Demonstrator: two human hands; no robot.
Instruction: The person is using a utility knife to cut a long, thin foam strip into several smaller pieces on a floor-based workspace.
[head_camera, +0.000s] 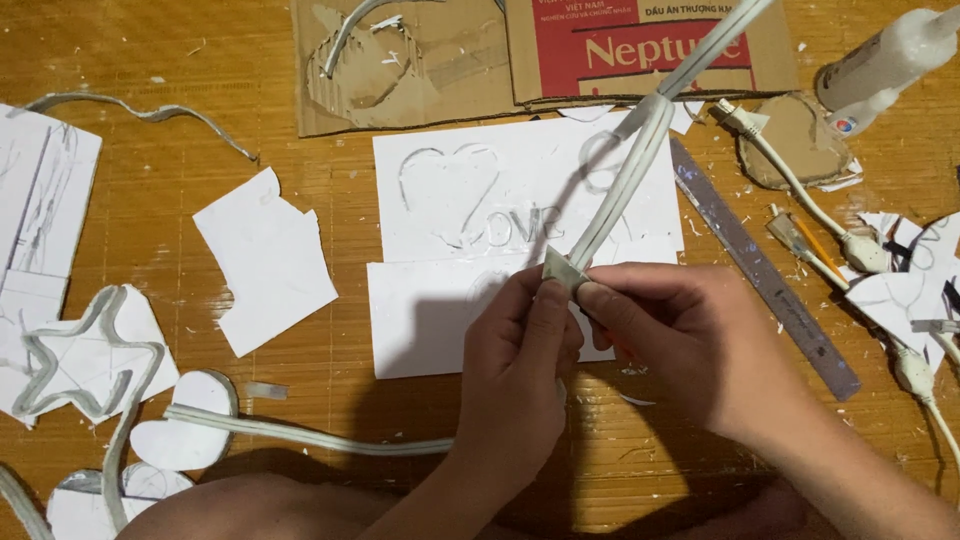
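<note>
Strip (625, 185): pale grey-white
Foam board (480, 215): white, with a heart outline grooved in it
Floor (230, 100): golden-brown woven pattern
Cardboard (400, 70): brown
Ruler (765, 275): silver-grey
Glue bottle (885, 55): translucent white
Star shape (85, 365): white, edged in grey

Off-task items on the wooden floor (220, 60): cardboard (420, 80) far centre, glue bottle (885, 60) far right, ruler (765, 270) right, paper star (85, 360) near left, white scrap (265, 260) left.

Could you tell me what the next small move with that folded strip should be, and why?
Probably press the fold tighter: both the left hand and the right hand pinch the grey strip at a sharp bend, its two lengths running up together over the white sheet.
</note>
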